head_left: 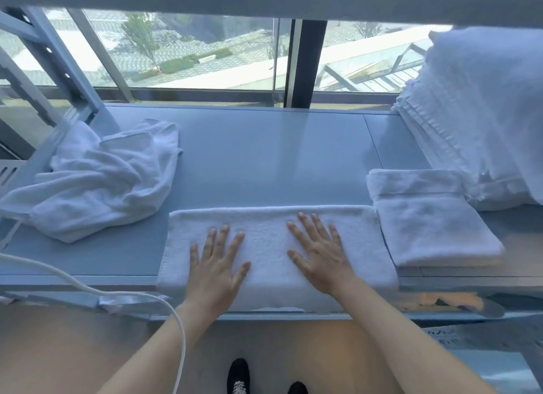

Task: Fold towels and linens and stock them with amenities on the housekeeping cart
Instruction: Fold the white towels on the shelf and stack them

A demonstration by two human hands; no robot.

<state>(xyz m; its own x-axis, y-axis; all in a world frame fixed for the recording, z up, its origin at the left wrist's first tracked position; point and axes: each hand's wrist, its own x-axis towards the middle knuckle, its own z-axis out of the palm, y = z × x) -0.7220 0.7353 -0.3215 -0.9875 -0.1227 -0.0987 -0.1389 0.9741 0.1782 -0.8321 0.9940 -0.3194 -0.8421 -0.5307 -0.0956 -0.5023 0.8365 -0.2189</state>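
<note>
A wide grey shelf (264,147) spans the view beneath a window (188,50) that fills the twelve o'clock band. At ten o'clock a grey metal rack frame (50,56) slants down to the shelf's far left corner.

At two to three o'clock a tall stack of folded white linens (470,108) rises against the right edge, its ribbed edges facing the centre. At nine o'clock lies a crumpled heap of unfolded white towels (100,182), loose and wrinkled, well apart from the stack.

Just below centre, toward six o'clock, a long white towel (264,217) folded into a strip lies flat along the shelf's near edge, its near side hanging slightly over the lip. At three o'clock, just beside its right end, sits a small pile of folded white hand towels (432,223), squared up and touching the foot of the tall stack.

Both hands lie on the strip. The left hand (216,261) rests palm down, fingers straight and spread, gripping nothing. The right hand (320,246) does the same toward the strip's right half, flat and unclenched.

A white cable (88,288) curves in from eight o'clock across the left forearm. At six o'clock, a black shoe (238,376) shows on the floor.
</note>
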